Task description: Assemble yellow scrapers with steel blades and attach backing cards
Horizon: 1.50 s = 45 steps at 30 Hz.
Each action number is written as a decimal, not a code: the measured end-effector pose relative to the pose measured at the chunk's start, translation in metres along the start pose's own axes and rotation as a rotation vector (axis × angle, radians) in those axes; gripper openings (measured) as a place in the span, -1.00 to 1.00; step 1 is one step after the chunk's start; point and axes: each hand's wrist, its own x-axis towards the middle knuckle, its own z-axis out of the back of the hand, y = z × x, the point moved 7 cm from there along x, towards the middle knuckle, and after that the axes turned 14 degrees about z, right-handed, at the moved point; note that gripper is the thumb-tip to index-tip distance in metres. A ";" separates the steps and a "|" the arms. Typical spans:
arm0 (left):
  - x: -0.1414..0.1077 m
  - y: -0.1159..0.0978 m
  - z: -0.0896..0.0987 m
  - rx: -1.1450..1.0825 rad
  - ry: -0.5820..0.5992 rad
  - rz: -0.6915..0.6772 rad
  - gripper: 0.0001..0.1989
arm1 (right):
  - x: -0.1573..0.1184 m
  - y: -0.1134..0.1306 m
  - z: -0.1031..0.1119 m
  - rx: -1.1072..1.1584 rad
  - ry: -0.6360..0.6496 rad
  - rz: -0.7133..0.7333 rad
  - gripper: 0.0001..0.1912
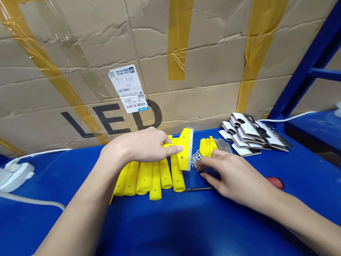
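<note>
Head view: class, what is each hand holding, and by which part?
The left hand grips a yellow plastic scraper by its handle, behind the wide head. Whether the right hand holds anything cannot be told.

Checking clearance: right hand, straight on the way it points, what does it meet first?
Probably the small pile of silver fasteners just ahead of the right hand's fingertips. Depth is unclear, so the fingertips may already be touching it.
</note>
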 end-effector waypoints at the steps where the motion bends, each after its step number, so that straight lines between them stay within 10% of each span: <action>1: 0.000 0.000 0.000 0.004 0.001 -0.003 -0.28 | 0.000 0.001 0.000 -0.011 0.006 0.001 -0.83; 12: -0.001 -0.011 -0.008 0.063 0.044 -0.056 -0.33 | 0.000 -0.003 0.002 0.039 -0.021 -0.007 -0.85; 20: -0.006 -0.033 -0.015 0.056 0.075 -0.187 -0.35 | -0.011 0.008 0.049 0.048 -0.575 0.132 -0.88; 45: -0.011 -0.036 -0.012 -0.029 0.095 -0.248 -0.43 | -0.011 0.054 0.045 -0.499 -0.383 0.590 -0.82</action>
